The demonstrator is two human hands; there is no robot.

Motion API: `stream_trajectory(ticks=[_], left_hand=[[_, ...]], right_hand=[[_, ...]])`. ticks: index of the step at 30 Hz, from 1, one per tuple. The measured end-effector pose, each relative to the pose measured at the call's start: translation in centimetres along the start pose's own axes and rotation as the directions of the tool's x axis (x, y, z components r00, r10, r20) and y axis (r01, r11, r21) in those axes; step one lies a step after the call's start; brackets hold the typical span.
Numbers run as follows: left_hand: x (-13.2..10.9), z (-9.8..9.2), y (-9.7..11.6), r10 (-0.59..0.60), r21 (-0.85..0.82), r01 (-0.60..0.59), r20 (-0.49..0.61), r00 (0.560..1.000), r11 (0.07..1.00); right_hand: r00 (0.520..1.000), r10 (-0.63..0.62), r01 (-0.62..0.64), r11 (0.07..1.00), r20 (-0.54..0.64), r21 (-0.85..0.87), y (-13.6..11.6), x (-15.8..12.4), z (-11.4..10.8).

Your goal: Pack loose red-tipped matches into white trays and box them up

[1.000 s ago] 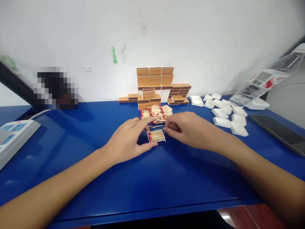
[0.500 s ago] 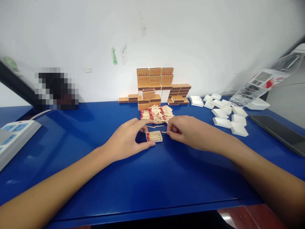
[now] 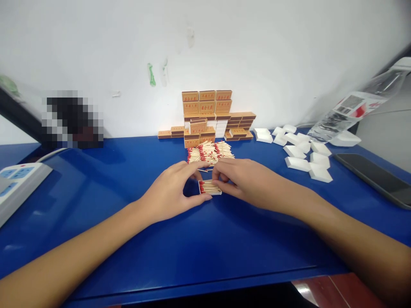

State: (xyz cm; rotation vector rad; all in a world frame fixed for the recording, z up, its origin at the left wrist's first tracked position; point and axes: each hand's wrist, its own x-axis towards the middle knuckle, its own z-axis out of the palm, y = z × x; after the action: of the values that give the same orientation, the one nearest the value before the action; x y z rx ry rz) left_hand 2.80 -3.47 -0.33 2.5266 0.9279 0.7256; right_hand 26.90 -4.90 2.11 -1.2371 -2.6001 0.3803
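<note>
A small white tray (image 3: 219, 193) of red-tipped matches (image 3: 207, 187) lies on the blue table. My left hand (image 3: 173, 188) holds its left end between thumb and fingers. Over the tray's right end, my right hand (image 3: 236, 177) has thumb and fingertips pinched together just above the matches; whatever is between the fingertips is too small to make out. Right behind the hands lies a pile of loose matches (image 3: 208, 152), partly covered by my right hand.
Matchboxes (image 3: 207, 107) stand stacked against the wall. White trays (image 3: 297, 163) lie scattered at the right, beside a phone (image 3: 372, 177) and a leaning plastic bottle (image 3: 349, 109). A power strip (image 3: 25, 184) lies at the left edge of the blue table (image 3: 192, 248).
My right hand has moved left, from beside the tray to over its right end. The match that showed at its fingertips is no longer distinct. My left hand still grips the tray.
</note>
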Motion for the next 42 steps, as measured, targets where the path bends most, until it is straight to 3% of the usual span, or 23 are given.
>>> stream_trajectory(ticks=[6,14,22,28,32,36,39,42], left_hand=[[0.0,0.0,-0.1,0.005,-0.022,-0.005,-0.034,0.999,1.000],[0.1,0.0,-0.4,0.014,-0.004,-0.014,-0.034,0.999,1.000],[-0.1,-0.2,0.0,0.051,0.044,-0.049,-0.030,0.998,0.998],[-0.1,-0.1,-0.1,0.022,0.031,-0.021,-0.010,1.000,0.999],[0.0,-0.3,-0.4,-0.022,0.073,0.024,-0.034,0.999,0.997],[0.1,-0.9,0.0,-0.054,0.042,0.052,0.031,0.998,0.998],[0.2,-1.2,0.5,-0.069,-0.019,0.072,0.114,0.991,0.997],[0.3,-1.4,0.6,-0.073,-0.004,0.074,0.129,0.989,0.997]], right_hand=[[0.999,-0.028,0.028,1.000,-0.040,-0.013,0.1,0.1,0.2],[0.958,0.005,-0.026,0.997,-0.286,-0.071,0.0,0.3,-1.3],[0.994,0.022,-0.035,0.992,-0.111,-0.117,2.7,1.0,0.5],[0.996,0.077,-0.080,0.991,-0.037,-0.106,3.1,1.1,1.2],[0.990,0.099,-0.107,0.991,-0.103,-0.080,2.6,0.9,0.8],[0.966,0.147,-0.148,0.989,-0.211,0.015,1.2,2.0,1.1],[0.969,0.188,-0.185,0.982,-0.163,0.029,0.4,3.5,1.7],[0.974,0.197,-0.199,0.980,-0.110,-0.001,0.1,4.5,2.1]])
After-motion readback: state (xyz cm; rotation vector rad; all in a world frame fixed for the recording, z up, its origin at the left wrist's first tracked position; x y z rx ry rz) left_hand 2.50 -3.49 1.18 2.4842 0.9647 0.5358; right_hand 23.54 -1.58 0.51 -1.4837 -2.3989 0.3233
